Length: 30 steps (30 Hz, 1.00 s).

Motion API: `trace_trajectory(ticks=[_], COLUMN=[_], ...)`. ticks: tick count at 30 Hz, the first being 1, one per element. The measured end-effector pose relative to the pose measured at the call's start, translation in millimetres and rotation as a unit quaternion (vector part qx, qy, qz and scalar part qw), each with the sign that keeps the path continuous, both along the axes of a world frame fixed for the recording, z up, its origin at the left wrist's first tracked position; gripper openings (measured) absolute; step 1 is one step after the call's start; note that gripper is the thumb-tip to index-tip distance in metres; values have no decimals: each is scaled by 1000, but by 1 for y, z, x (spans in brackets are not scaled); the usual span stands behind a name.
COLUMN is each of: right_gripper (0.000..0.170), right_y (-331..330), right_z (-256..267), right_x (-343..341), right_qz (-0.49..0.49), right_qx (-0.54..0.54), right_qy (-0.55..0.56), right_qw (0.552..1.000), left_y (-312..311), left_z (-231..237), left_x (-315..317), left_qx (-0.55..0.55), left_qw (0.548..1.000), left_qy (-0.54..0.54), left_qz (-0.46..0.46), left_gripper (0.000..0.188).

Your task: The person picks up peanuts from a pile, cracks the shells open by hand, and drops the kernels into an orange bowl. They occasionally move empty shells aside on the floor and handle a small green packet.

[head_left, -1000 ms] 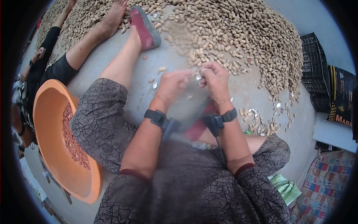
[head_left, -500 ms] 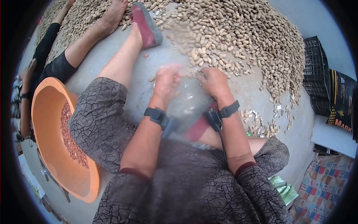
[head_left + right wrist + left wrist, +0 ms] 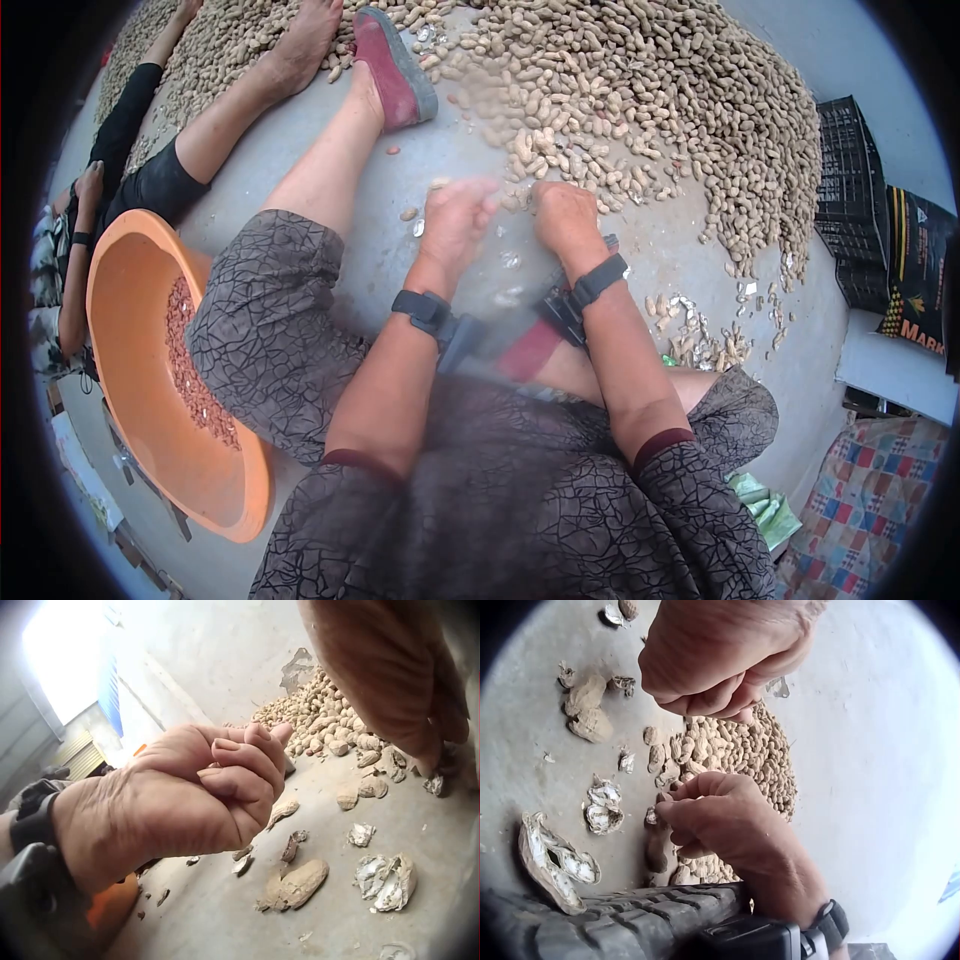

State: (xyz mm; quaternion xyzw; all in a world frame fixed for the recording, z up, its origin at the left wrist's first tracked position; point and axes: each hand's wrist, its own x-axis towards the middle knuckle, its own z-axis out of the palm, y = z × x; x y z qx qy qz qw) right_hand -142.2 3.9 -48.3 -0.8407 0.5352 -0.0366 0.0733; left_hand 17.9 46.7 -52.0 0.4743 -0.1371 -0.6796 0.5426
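My left hand is raised over the grey floor, blurred in the head view. Seen from the right wrist, this left hand has its fingers curled, with no object visible in them. A short gap to its right, my right hand is turned back upward near the pile of unshelled peanuts. The left wrist view has the right hand with thumb and forefinger pinched at a small pale shell piece. Split shells lie on the floor below the hands.
An orange basin with reddish kernels stands at the left. Beside it, another person's legs stretch out. Black crates and a printed sack are at the right. More shells lie near the right knee.
The hands were close together around a shell; they have moved apart. My right hand has turned knuckles up, its wrist rotated. The other person's hand at the left has shifted.
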Motion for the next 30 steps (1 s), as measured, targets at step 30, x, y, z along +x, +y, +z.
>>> trace_trajectory(ticks=[30], right_gripper=[21], right_y=[28], right_z=[58], right_x=[1], right_qz=[-135], right_qx=[334], right_qy=[-589], right_qw=[724], left_y=[14], left_z=[18], left_x=[-14], left_qx=[-117], left_qw=[976], left_qy=[171], left_qz=[-72], left_gripper=[17])
